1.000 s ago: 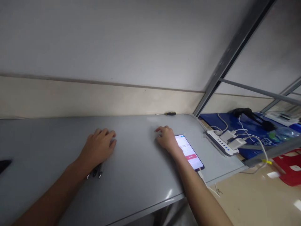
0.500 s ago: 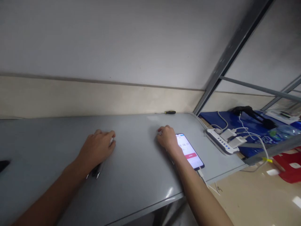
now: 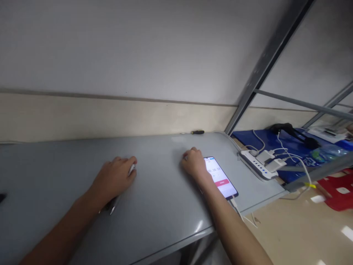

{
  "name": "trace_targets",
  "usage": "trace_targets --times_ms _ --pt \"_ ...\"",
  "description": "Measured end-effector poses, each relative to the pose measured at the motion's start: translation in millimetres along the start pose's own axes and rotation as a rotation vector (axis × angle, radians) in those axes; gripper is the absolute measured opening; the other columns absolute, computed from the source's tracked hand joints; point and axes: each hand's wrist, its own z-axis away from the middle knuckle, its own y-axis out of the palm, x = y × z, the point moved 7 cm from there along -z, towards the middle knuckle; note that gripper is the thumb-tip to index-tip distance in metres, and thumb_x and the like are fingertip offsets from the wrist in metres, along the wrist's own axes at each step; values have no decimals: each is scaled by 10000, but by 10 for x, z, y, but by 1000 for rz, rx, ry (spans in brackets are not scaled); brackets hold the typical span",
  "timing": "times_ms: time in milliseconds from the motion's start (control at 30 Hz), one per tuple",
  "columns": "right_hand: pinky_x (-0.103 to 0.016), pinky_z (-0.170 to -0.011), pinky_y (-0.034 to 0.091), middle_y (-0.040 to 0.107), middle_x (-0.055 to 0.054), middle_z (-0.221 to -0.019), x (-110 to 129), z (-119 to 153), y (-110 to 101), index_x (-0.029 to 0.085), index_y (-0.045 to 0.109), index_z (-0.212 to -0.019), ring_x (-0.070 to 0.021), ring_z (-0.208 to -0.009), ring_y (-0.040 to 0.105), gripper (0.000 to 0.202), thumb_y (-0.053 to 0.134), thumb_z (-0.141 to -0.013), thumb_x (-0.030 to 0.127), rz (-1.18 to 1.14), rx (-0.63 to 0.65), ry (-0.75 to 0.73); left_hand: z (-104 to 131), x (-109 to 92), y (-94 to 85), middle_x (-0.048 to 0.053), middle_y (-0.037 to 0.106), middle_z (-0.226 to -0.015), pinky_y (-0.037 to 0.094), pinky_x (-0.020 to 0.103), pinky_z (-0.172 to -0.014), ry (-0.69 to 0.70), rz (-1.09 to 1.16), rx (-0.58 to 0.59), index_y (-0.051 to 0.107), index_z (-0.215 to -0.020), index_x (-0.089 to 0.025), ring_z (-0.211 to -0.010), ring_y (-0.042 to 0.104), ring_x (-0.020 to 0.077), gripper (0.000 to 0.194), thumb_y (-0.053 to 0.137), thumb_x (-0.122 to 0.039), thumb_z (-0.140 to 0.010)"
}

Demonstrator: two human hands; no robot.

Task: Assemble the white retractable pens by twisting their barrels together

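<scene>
At the right edge of the grey counter [image 3: 154, 217], a power strip [image 3: 257, 165] is set. The left hand [image 3: 113, 178] is curled nearly closed; the right hand [image 3: 193, 162] is likewise curled, its grip's contents indeterminable. A phone [image 3: 222, 177] is laid toward the front edge. Slim pen-like objects [image 3: 113, 207] are held in the left grip, mid-counter, tips pointed toward the front edge.

Two hands [image 3: 114, 180] [image 3: 194, 163], one phone [image 3: 223, 183], one screwdriver [image 3: 198, 132]

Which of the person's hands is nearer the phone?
Right: the right hand is just left of the phone's upper end; the left hand is much farther left across the table.
</scene>
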Motion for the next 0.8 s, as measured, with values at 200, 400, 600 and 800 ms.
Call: trace_targets --times_ms 200,400,600,800 --pt "-394 -930 419 615 -140 -1160 224 82 -79 156 725 -1107 -284 -1101 509 323 582 -818 126 -136 -79 -235 12 -199 -59 52 674 -860 454 401 -827 109 218 -72 606 -1070 -214 -877 622 252 293 410 -321 -880" --pt "-267 -796 453 693 -57 -969 646 330 17 185 708 -1090 -159 -867 612 245 650 -880 297 -500 133 -723 63 -449 -114 26 713 -928 514 325 -787 182 614 -182 599 -1000 -226 -829 660 183 254 448 -410 -912" --pt "-239 -620 391 662 -15 -728 562 233 58 160 715 -875 -122 -654 550 166 627 -872 301 -672 158 -516 61 -426 -89 30 717 -965 529 284 -724 145 703 -203 582 -1076 -220 -823 681 174 293 486 -443 -912" --pt "-246 -576 358 528 22 -648 362 81 -27 157 659 -840 -115 -595 470 239 632 -833 395 -981 119 -285 58 -292 -181 12 711 -900 485 301 -709 126 504 -289 616 -1071 -223 -756 658 180 341 387 -451 -962"
